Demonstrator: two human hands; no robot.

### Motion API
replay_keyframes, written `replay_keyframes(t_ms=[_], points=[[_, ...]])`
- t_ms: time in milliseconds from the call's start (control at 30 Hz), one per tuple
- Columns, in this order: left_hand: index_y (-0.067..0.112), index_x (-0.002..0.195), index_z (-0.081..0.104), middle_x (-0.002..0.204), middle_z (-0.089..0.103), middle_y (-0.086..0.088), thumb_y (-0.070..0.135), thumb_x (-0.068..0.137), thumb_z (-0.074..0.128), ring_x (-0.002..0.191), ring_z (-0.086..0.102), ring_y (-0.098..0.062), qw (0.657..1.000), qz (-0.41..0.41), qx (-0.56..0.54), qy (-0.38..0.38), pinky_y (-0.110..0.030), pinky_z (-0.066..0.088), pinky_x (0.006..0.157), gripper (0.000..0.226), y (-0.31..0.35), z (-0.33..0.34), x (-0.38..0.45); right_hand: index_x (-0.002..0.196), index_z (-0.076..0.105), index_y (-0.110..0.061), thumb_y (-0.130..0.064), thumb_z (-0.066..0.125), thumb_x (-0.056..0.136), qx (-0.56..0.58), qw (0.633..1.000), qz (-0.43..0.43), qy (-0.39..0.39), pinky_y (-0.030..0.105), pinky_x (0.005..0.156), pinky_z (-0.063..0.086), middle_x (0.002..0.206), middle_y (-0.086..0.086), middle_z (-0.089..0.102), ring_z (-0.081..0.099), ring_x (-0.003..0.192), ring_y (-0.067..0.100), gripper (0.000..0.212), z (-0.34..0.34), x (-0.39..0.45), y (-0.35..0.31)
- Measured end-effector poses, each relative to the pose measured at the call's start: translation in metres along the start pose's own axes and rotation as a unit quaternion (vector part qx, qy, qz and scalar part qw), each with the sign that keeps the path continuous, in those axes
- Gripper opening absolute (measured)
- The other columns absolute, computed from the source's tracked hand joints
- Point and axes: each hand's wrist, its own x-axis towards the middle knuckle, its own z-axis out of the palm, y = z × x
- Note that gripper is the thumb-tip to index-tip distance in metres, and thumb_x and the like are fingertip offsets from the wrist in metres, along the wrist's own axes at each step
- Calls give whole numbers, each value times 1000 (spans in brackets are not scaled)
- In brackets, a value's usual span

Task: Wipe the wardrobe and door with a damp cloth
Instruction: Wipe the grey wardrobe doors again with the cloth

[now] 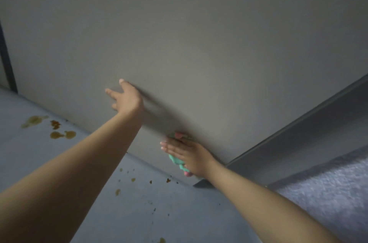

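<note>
Right hand flat, fingers straight and together, pressing the cloth (teal with pink bits) against the grey panel; nothing curled round it, the palm just pins it there. Cloth sits low on the panel, close to its bottom edge where it meets the floor, and shows at the fingertips and under the heel of the hand. Left hand spread loosely, fingers apart, touching or nearly touching the same panel up and to the left of the cloth, holding nothing; looks like a brace. Key relation: almost all of the panel lies above the cloth, so the next stroke probably runs upward or sideways along the base, right hand doing it since it's the one on the cloth. Can't tell if this panel is wardrobe or door. Brown stains on the floor to the left, pale carpet to the right.
</note>
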Motion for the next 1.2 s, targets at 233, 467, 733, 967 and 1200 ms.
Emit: replay_keyframes(t_ms=[233,467,733,967,1200], points=[[23,152,12,155,21,-13,53,93,23,135,30,-41,999,-44,-20,-14,-56,29,108,67,20,0,-6,138,50,-23,-53,55,76,47,917,269,292,36,120,-3,144,-5,48,1,148,14,69,-38,-22,57],[19,153,5,159,4,-16,40,101,22,144,16,-32,995,97,12,-2,-39,11,115,58,58,-10,-25,147,33,-20,-47,41,89,83,791,489,358,46,116,-5,151,-2,34,20,140,26,64,-104,-21,131],[10,149,22,152,26,-22,38,100,24,136,29,-38,996,89,1,-30,-46,24,113,56,58,-20,-22,137,52,-18,-40,54,82,144,975,114,123,29,119,4,144,-5,48,40,134,15,59,-40,20,24],[15,153,6,157,0,-23,36,102,30,145,6,-36,990,142,-11,8,-38,7,115,60,92,-13,-34,149,28,-21,-44,39,86,4,855,350,383,42,117,0,151,-4,34,20,142,22,68,-153,-12,187],[15,153,9,156,9,-23,38,101,27,144,13,-36,992,119,-26,12,-41,9,116,60,109,-15,-25,139,48,-19,-47,37,83,21,940,242,240,40,119,-1,143,2,49,28,141,26,63,-113,19,127]])
